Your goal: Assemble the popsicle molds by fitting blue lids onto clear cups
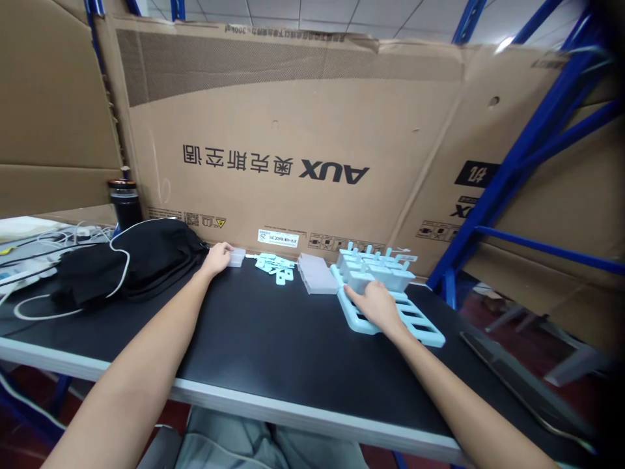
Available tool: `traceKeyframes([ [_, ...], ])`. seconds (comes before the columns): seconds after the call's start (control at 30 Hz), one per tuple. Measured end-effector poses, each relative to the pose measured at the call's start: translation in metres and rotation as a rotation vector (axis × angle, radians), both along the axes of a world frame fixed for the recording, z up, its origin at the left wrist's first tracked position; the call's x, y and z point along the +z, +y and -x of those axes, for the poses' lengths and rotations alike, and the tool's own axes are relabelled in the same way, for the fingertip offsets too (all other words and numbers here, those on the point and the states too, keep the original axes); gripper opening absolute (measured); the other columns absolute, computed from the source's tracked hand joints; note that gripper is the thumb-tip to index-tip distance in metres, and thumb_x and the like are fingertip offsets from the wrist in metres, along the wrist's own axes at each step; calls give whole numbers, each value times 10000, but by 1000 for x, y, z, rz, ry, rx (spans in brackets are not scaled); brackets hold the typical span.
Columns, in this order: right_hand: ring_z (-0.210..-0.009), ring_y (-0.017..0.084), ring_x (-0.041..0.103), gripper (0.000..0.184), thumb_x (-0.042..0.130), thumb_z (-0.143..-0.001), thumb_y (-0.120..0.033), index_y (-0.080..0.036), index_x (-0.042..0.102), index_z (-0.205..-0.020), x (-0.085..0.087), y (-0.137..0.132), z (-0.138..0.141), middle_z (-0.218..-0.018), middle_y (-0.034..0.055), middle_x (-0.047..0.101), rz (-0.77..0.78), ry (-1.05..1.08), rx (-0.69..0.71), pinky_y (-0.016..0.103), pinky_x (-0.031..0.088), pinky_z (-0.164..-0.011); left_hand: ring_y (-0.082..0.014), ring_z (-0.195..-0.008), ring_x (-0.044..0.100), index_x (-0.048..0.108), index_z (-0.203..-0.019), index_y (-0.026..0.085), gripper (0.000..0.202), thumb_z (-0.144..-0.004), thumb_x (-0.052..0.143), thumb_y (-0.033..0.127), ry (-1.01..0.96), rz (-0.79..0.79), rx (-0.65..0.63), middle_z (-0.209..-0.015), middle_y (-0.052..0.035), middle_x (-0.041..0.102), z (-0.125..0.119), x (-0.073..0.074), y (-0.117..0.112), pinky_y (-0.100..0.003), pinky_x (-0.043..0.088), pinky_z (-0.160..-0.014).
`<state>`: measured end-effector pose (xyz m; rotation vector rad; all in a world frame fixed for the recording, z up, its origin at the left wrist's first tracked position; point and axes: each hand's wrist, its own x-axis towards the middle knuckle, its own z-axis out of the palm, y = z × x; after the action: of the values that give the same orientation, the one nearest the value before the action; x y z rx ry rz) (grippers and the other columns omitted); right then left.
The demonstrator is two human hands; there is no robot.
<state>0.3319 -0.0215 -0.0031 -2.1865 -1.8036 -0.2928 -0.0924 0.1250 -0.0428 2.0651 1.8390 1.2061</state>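
My left hand (218, 256) reaches far across the black table (273, 352) and its fingers close on a small clear plastic cup (237, 256) near the cardboard wall. My right hand (375, 303) lies flat, fingers spread, on a light blue ice-pop mould tray (420, 324). Several light blue mould cups with sticks (375, 268) stand in the far part of that tray. A clear frosted lid (317, 273) lies to the tray's left. Several loose light blue sticks (277, 267) lie between the lid and the small cup.
A big cardboard sheet printed AUX (312, 143) stands behind the table. A black cloth bag (137, 260) with a white cable (39, 306) sits at the left, a dark bottle (124, 202) behind it. Blue shelf posts (512, 169) rise at the right.
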Motion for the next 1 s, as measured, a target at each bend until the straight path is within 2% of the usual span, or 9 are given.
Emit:
traceKeyframes([
  [0.2,-1145,381,534,676,376,-902,-564,53,577,-1093,0,0,1,-1076,302,618,34,-20,5,402,446,-885,-261,-1058,577,656,-931,212,243,-851,427,233,115,-23,36,-1106,-88,617,-4,3,-10,-391,427,-983],
  [0.33,-1126,385,553,717,385,-899,-558,89,484,-1193,-2,0,3,-1162,336,568,-58,31,-7,404,449,-879,-315,-1182,475,660,-974,231,253,-873,470,362,175,-84,50,-1193,-90,597,-15,12,-23,-459,337,-1052],
  [0.5,-1094,386,579,734,435,-866,-571,60,417,-1241,-5,0,2,-1166,334,558,-174,90,31,417,453,-868,-299,-1154,489,706,-869,216,263,-864,469,329,356,-260,-199,-1052,-92,674,-41,21,-33,-498,167,-1139],
  [0.63,-1086,385,590,762,472,-827,-612,15,394,-1253,-2,-3,0,-1121,306,593,-190,206,32,416,467,-844,-309,-1121,520,726,-764,211,245,-812,503,300,410,-225,-293,-942,-101,710,-58,19,-33,-530,58,-1163],
  [0.73,-1044,384,611,786,482,-804,-646,-8,382,-1252,3,-6,0,-1062,281,624,-147,289,2,411,481,-797,-301,-1106,534,732,-789,213,246,-809,499,293,476,-199,-292,-954,-98,716,-62,16,-32,-534,35,-1169],
  [0.87,-1016,375,618,764,502,-783,-653,-38,394,-1224,5,-5,2,-1042,258,636,-155,291,11,407,479,-782,-315,-1191,498,733,-881,217,270,-840,480,302,517,-196,-246,-1033,-101,707,-60,14,-31,-561,13,-1159],
  [1.0,-1003,360,616,702,521,-774,-630,-64,419,-1176,3,-5,2,-1036,235,633,-164,313,29,393,470,-796,-323,-1185,517,726,-929,198,308,-876,437,289,588,-160,-216,-975,-122,714,-59,12,-28,-588,7,-1144],
])
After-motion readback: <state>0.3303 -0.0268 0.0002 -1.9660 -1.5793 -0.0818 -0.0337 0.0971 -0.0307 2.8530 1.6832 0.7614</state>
